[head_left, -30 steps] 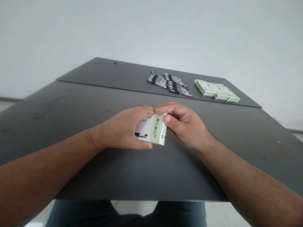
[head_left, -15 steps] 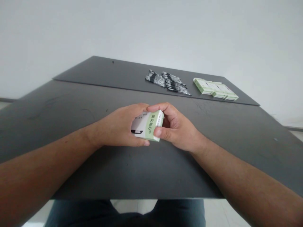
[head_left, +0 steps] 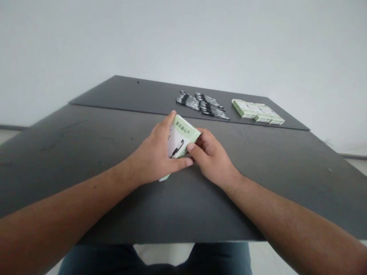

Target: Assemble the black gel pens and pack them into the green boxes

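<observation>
Green-and-white carton (head_left: 181, 137) tilted at centre frame, partly hidden by left hand (head_left: 153, 152) and right hand (head_left: 210, 158), fingers (head_left: 183, 163) clamped on it, black-and-silver bundles (head_left: 202, 105) too small to make out at upper centre, pale green cartons (head_left: 256, 113) upper right, dark worktop (head_left: 86, 160), white wall (head_left: 183, 46) behind

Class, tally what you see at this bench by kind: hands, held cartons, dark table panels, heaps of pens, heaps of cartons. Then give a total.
Hands (left hand, right hand): 2
Held green-and-white carton: 1
Dark table panels (near panel, far panel): 2
Heap of black-and-silver pens: 1
Heap of pale green cartons: 1
Total: 7
</observation>
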Demonstrator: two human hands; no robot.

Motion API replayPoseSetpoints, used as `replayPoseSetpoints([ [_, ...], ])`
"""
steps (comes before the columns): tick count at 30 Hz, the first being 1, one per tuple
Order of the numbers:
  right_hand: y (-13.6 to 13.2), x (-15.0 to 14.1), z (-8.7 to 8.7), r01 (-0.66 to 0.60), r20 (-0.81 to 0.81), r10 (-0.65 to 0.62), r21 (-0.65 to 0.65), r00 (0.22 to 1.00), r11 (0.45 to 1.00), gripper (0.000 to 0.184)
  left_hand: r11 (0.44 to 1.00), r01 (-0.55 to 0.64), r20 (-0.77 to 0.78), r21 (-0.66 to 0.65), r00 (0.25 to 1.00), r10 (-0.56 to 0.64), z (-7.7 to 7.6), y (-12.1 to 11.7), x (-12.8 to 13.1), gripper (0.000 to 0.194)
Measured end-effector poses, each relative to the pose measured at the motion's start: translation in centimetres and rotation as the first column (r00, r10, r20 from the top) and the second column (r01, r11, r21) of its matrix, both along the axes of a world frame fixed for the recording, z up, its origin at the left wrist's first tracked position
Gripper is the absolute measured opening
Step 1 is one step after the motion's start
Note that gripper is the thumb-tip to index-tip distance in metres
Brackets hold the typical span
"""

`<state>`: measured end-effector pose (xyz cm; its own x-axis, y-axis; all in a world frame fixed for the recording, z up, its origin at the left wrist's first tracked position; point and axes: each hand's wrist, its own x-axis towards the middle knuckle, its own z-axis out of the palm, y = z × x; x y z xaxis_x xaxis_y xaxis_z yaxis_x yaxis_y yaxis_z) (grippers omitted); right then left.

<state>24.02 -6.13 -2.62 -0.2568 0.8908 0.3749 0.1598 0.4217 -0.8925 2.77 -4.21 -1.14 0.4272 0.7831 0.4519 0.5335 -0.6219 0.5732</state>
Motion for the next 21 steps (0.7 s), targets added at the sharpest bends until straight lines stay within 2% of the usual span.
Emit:
replayPoseSetpoints([
  [4, 0.3, 0.1, -0.1, -0.034, -0.052, 0.032, -0.032, 0.998, 0.999, 0.057, 1.000, 0.009, 0.033, -0.024, 0.999, -0.008, -0.2, -0.7, 0.8, 0.139],
  [7, 0.3, 0.3, 0.2, 0.035, -0.031, -0.038, -0.093, 0.999, 0.995, 0.048, 0.997, 0.052, 0.090, -0.058, 0.995, -0.046, -0.2, -0.4, 0.5, 0.133],
  [9, 0.3, 0.6, 0.7, 0.019, 0.014, -0.017, -0.147, 1.000, 0.989, 0.038, 0.986, 0.113, 0.159, -0.125, 0.983, -0.093, -0.2, 0.1, -0.1, 0.117],
  [11, 0.2, 1.1, 1.2, -0.023, 0.070, 0.036, -0.173, 0.997, 0.985, 0.033, 0.969, 0.149, 0.218, -0.197, 0.970, -0.105, -0.2, 0.6, -0.8, 0.091],
  [13, 0.1, 1.4, 1.4, -0.032, 0.119, 0.051, -0.155, 0.992, 0.987, 0.035, 0.963, 0.144, 0.244, -0.226, 0.966, -0.087, -0.1, 0.9, -1.2, 0.064],
  [15, -0.1, 1.4, 1.2, -0.011, 0.118, 0.023, -0.106, 0.993, 0.994, 0.045, 0.966, 0.131, 0.259, -0.224, 0.963, -0.071, 0.0, 0.9, -1.4, 0.047],
  [18, -0.2, 1.2, 0.5, -0.035, 0.041, 0.037, -0.050, 0.998, 0.998, 0.069, 0.967, 0.128, 0.305, -0.221, 0.951, -0.056, 0.3, 0.7, -1.2, 0.039],
  [19, -0.3, 1.1, 0.3, -0.059, 0.013, 0.060, -0.039, 0.998, 0.997, 0.071, 0.968, 0.123, 0.319, -0.219, 0.946, -0.048, 0.4, 0.6, -1.1, 0.037],
  [21, -0.5, 1.1, 0.2, -0.082, -0.008, 0.082, -0.009, 0.997, 0.997, 0.059, 0.972, 0.116, 0.348, -0.206, 0.937, -0.038, 0.6, 0.4, -1.0, 0.034],
])
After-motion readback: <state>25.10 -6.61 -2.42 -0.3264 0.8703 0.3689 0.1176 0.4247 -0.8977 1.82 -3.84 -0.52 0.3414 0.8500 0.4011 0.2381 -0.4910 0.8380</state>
